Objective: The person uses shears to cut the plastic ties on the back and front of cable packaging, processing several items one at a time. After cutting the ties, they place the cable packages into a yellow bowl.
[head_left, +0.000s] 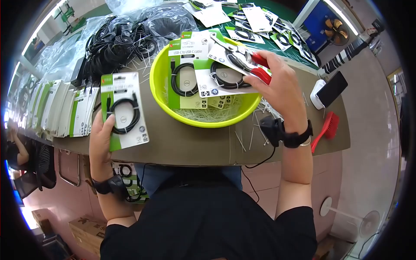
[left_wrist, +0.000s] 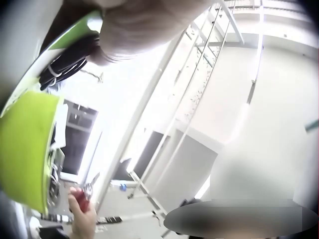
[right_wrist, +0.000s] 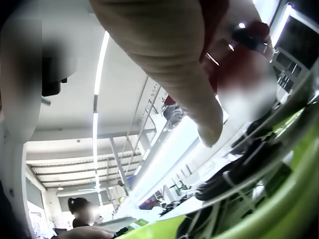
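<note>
My left hand (head_left: 100, 138) grips a carded USB-C cable (head_left: 120, 89) near the table's front edge, thumb over the front of its green and white card. A black cable coil is fastened to that card with a white tie. In my right hand (head_left: 281, 84) are red-handled pliers (head_left: 263, 76), held above the right side of a yellow-green basin (head_left: 203, 124). The pliers' metal head overlaps a carded cable in the head view. In the left wrist view, the metal end of the pliers (left_wrist: 88, 189) points upward. More carded cables (head_left: 183, 93) lean inside the basin over white tie clippings.
Stacked cards (head_left: 65, 110) stand at the left, before a heap of black cables (head_left: 117, 47) and clear plastic bags. Finished-looking packs (head_left: 255, 24) lie on the green surface behind. At the right are a red brush (head_left: 329, 125), a phone on a stand (head_left: 331, 90) and loose clippings.
</note>
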The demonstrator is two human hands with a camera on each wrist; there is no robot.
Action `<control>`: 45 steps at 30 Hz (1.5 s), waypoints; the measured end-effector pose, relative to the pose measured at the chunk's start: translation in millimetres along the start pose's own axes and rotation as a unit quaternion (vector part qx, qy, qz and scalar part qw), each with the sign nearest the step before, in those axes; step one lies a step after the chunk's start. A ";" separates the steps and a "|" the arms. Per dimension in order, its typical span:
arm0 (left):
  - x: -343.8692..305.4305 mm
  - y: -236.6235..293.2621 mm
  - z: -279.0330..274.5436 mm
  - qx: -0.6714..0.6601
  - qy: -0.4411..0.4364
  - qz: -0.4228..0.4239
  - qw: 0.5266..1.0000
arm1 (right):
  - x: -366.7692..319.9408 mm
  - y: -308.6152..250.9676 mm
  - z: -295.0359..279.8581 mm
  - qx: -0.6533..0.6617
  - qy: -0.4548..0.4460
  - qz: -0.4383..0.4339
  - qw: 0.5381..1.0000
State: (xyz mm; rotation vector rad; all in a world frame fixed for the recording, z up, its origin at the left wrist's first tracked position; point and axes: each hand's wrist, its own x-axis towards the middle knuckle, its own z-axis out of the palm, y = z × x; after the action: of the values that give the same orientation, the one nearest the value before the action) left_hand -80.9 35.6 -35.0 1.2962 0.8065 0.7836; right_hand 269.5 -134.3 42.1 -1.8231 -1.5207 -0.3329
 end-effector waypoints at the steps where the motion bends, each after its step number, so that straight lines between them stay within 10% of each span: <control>1: 2.8 -14.2 -10.4 0.000 -0.002 0.000 1.000 | -4.6 13.8 1.4 -0.048 -0.025 -0.010 0.998; 4: 8.8 -36.9 -14.2 0.474 0.150 0.173 0.850 | -11.2 32.8 1.6 -0.142 -0.074 -0.032 0.987; 12: 6.2 23.1 51.6 0.185 -0.019 0.242 0.952 | -13.7 27.9 -6.4 -0.082 -0.052 -0.035 0.995; 16: 5.0 41.9 101.3 0.113 -0.134 0.209 0.962 | -14.4 -8.7 -11.2 0.147 0.125 0.143 0.971; 20: 11.8 38.2 155.1 -0.022 -0.232 0.187 0.954 | -16.8 -48.8 -0.4 0.454 0.215 0.229 0.834; 23: 11.2 34.1 156.5 -0.169 -0.197 0.158 0.953 | -28.8 -60.8 11.8 0.653 0.096 0.296 0.691; 27: 14.5 36.3 134.0 -0.255 -0.128 0.011 0.958 | -42.4 -47.0 12.2 0.603 -0.081 0.285 0.741; 29: 17.0 40.2 113.1 -0.241 -0.122 -0.058 0.961 | -40.7 -39.3 -0.7 0.239 -0.027 0.072 0.968; 31: 13.6 40.5 103.3 -0.229 -0.089 -0.063 0.967 | -33.1 -37.6 -17.9 0.095 -0.047 -0.001 0.994; 36: 4.5 46.1 100.9 -0.201 -0.042 -0.068 0.976 | -26.8 -36.3 -19.6 -0.152 -0.084 -0.101 0.980; 45: -4.7 50.2 104.6 -0.191 -0.079 -0.057 0.977 | -23.0 -42.6 -15.6 -0.156 -0.080 -0.110 0.978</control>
State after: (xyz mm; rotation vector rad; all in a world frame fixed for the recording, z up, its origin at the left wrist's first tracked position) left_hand 4.4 -15.5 25.0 0.9453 0.5631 0.6940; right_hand 227.5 -160.2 54.4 -1.9597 -1.8761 -0.5697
